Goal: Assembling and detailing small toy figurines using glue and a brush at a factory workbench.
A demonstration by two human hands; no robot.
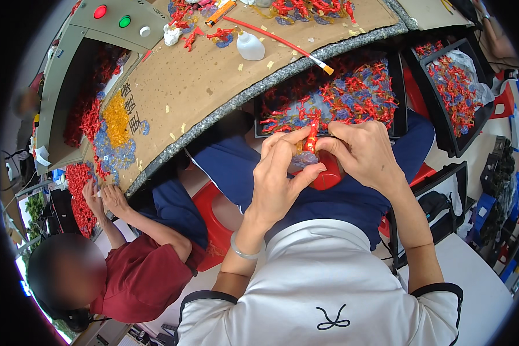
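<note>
A small red plastic figure (312, 134) with gold markings and a translucent bluish base stands upright between my hands, above my lap. My left hand (275, 176) is closed around its lower part, with the thumb beside the bluish base. On the other side, my right hand (364, 154) is closed with thumb and forefinger pinched against the figure. My fingers hide part of it. Just beyond my hands, a black tray (402, 95) holds many similar red figures with bluish bases.
A brown-topped workbench (207, 92) carries a white squeeze bottle (250, 46), a red-handled brush (282, 41) and piles of yellow and blue pieces. Another black tray (455, 147) stands at right. At left, a co-worker in a maroon shirt (150, 277) handles parts beside a machine (69, 63).
</note>
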